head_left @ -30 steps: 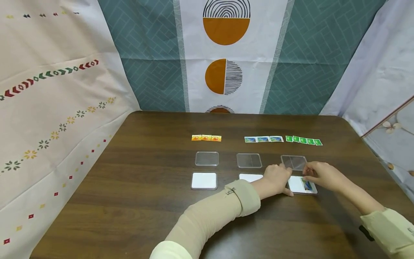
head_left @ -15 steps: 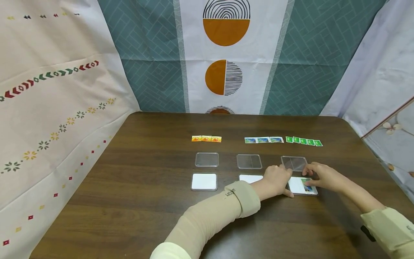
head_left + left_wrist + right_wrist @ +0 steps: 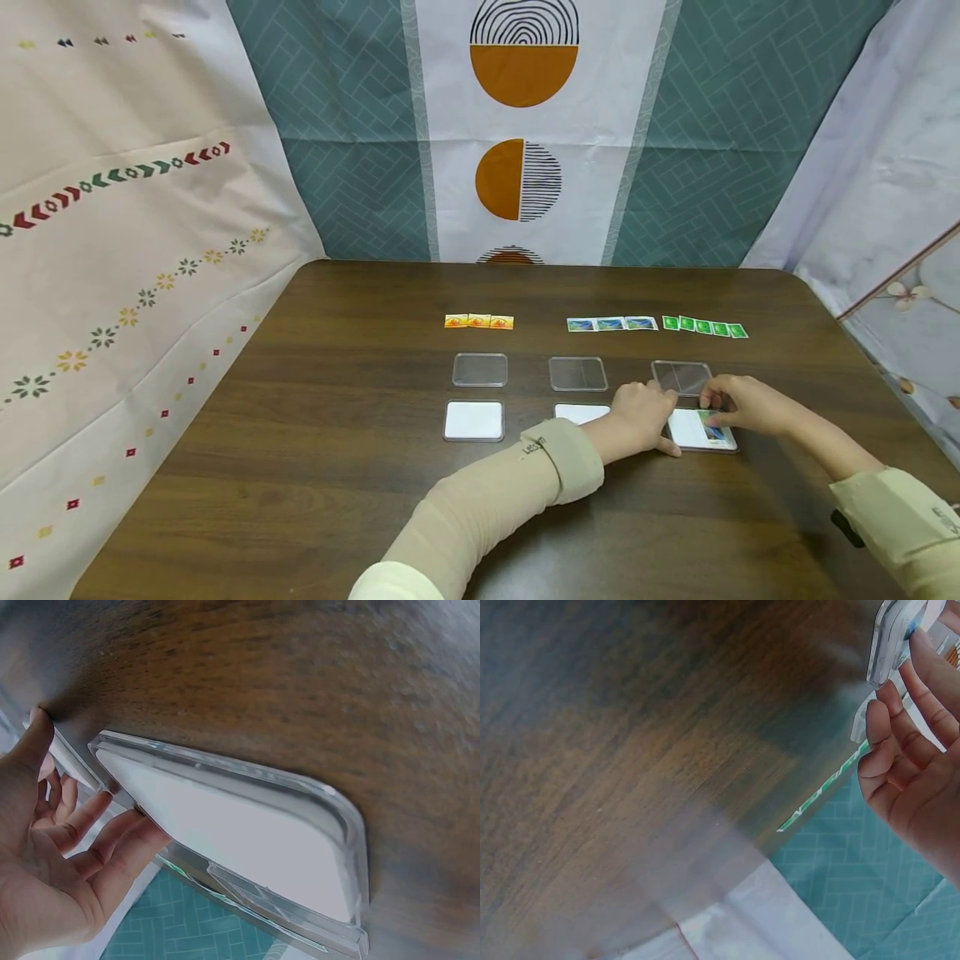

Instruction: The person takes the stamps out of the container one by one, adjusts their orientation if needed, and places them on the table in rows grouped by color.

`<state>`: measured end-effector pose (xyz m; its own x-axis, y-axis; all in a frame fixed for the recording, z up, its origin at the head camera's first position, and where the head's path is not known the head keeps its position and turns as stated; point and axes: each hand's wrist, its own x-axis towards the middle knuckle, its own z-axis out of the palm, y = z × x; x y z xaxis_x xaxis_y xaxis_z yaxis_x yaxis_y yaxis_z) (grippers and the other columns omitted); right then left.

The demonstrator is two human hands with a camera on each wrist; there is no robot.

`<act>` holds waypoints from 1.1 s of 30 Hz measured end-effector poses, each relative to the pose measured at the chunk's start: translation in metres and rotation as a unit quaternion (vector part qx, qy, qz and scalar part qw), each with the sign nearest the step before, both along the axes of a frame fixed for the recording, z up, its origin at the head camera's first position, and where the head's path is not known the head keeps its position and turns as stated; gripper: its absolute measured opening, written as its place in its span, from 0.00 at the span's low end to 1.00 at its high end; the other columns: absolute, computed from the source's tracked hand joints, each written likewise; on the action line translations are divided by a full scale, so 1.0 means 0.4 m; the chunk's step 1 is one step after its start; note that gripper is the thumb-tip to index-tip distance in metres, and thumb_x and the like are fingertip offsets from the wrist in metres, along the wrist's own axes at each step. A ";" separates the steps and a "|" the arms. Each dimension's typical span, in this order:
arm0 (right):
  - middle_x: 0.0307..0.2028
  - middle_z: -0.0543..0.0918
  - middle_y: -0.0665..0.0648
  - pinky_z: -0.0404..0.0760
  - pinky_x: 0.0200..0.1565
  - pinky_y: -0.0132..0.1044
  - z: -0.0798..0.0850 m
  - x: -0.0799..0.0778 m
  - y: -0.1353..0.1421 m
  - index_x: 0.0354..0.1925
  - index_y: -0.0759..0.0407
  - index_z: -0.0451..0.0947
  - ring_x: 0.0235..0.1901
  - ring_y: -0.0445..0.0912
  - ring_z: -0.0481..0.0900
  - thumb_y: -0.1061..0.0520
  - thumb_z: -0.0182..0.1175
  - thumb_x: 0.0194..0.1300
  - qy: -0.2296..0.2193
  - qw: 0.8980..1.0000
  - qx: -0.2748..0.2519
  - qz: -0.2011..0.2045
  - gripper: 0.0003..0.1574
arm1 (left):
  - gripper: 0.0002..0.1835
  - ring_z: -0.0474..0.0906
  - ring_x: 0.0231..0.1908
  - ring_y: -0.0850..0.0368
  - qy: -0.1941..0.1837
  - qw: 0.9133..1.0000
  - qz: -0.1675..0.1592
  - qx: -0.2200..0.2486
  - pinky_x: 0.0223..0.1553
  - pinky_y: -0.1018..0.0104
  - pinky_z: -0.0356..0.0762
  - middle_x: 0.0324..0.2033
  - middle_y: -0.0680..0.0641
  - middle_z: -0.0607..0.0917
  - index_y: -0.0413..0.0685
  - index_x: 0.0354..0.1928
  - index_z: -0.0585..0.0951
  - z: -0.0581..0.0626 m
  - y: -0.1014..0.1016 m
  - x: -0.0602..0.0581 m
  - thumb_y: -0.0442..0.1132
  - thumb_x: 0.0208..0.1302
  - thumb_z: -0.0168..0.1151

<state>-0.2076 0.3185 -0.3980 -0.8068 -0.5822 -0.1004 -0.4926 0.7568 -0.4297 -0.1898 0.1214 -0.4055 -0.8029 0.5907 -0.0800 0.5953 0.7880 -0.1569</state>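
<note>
My left hand (image 3: 639, 417) steadies the left end of a clear plastic case (image 3: 684, 428) with a white card inside, thumb at the near corner and fingers at the far side. A small blue-green picture stamp (image 3: 716, 432) lies on the right part of that card. My right hand (image 3: 753, 406) reaches over the case's far right corner, its thumb on the stamp and the index finger by the stamp's far edge. In the right wrist view, the thumb touches the case's blue patch and the other fingers curl loosely beside it. Behind the case lies a clear lid (image 3: 680, 377).
Left of it stand a half-hidden case with white card (image 3: 579, 412) and another white-card case (image 3: 473, 421). Behind them lie clear lids (image 3: 577, 373) (image 3: 480, 369). Farther back are rows of orange stamps (image 3: 478, 321), blue stamps (image 3: 611, 323) and green stamps (image 3: 703, 327).
My right thumb has slid over the stamp, toward me and then slightly back, baring the stamp's upper left corner. My left hand has stayed in place.
</note>
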 end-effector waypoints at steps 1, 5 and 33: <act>0.27 0.74 0.48 0.66 0.25 0.29 0.000 -0.001 0.000 0.31 0.58 0.74 0.23 0.31 0.62 0.58 0.69 0.52 -0.001 1.000 -0.001 0.000 0.12 | 0.42 0.77 0.41 0.67 0.000 1.000 0.000 -0.001 0.35 0.74 0.75 0.46 0.59 0.78 0.66 0.60 0.71 0.001 0.000 0.000 0.76 0.41 0.60; 0.27 0.75 0.47 0.67 0.25 0.29 0.002 -0.007 -0.001 0.31 0.58 0.74 0.22 0.31 0.64 0.59 0.68 0.53 -0.004 1.000 -0.002 0.002 0.11 | 0.42 0.77 0.41 0.67 0.002 1.000 0.002 -0.006 0.35 0.75 0.75 0.46 0.59 0.78 0.67 0.59 0.71 0.002 -0.002 -0.001 0.76 0.41 0.59; 0.24 0.68 0.46 0.64 0.26 0.29 0.008 -0.011 -0.003 0.25 0.56 0.68 0.23 0.32 0.61 0.65 0.67 0.51 0.003 1.000 -0.004 0.027 0.15 | 0.40 0.77 0.42 0.67 0.002 1.000 0.000 -0.007 0.37 0.74 0.75 0.45 0.59 0.78 0.67 0.57 0.72 -0.006 0.002 -0.002 0.76 0.41 0.59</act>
